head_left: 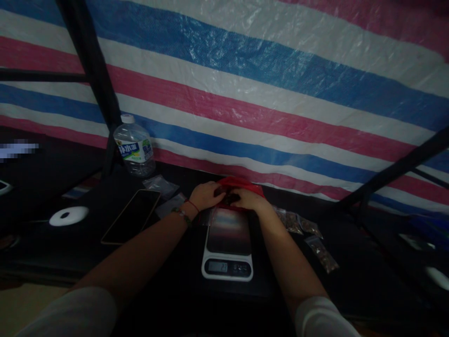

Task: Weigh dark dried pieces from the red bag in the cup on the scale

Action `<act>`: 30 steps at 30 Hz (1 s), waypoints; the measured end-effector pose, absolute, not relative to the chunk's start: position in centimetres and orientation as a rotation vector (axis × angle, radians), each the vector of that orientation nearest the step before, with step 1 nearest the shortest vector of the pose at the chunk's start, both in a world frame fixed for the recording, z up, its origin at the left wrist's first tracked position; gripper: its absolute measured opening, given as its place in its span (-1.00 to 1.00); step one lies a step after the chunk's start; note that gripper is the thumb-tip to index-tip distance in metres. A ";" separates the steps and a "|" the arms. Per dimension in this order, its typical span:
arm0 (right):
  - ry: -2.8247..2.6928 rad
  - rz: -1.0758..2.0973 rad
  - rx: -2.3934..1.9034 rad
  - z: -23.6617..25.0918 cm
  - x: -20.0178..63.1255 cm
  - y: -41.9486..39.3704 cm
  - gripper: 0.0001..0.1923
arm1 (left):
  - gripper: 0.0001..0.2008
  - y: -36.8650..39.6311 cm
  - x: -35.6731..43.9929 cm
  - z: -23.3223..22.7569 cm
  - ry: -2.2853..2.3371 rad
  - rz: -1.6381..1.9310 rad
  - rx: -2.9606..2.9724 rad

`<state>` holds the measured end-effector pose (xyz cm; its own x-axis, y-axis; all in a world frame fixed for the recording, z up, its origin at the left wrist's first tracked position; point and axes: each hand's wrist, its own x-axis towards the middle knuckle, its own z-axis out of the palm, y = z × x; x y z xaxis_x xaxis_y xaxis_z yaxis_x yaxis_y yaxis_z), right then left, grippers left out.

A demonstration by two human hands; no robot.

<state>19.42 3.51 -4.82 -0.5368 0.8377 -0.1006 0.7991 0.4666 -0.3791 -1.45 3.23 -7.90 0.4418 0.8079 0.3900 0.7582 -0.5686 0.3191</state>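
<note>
A red plastic bag point(245, 183) lies behind the kitchen scale point(229, 234), its mouth toward me, with dark contents showing inside. At the bag's left edge, my left hand point(205, 195) has its fingers curled onto the rim. Fingers bent inward, my right hand point(248, 199) reaches into the mouth from the right; its fingertips are lost among the dark pieces. The scale has a white body and a lit display that seems to read 23. Small clear bags point(292, 222) of brown bits lie right of my right forearm, one bag point(322, 254) nearer to me.
Left of my hands are clear empty-looking bags point(160, 186), a smartphone point(132, 217) and a white round device point(69, 216). A large plastic bottle point(134, 147) stands behind them. Striped sheeting point(245, 112) closes off the back, with dark frame posts point(91, 61) at the sides.
</note>
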 end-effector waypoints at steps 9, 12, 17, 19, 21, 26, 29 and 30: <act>-2.619 0.458 -1.411 -5.2 18.5 3.5 -0.76 | -0.55 2.9 -1.0 -7.4 1.146 0.912 2.552; -2.594 0.459 -1.391 -5.2 18.4 3.6 -0.76 | -0.56 2.9 -0.9 -7.4 1.135 0.914 2.550; -2.490 0.462 -1.434 -5.1 18.6 3.9 -0.75 | -0.63 3.0 -1.0 -7.5 1.180 0.854 2.569; -2.407 0.475 -1.418 -4.9 18.7 3.9 -0.75 | -0.66 3.0 -1.0 -7.5 1.209 0.817 2.571; -2.300 0.473 -1.351 -4.6 18.5 3.9 -0.76 | -0.68 3.2 -1.0 -7.5 1.216 0.785 2.574; -2.216 0.459 -1.171 -4.0 17.3 3.5 -0.79 | -0.72 3.4 -0.8 -7.6 1.222 0.783 2.526; -2.302 0.508 -1.115 -4.2 16.7 3.3 -0.77 | -0.76 3.3 -0.7 -7.5 1.227 0.801 2.496; -2.316 0.504 -1.108 -4.3 16.6 3.2 -0.76 | -0.76 3.3 -0.6 -7.5 1.222 0.815 2.487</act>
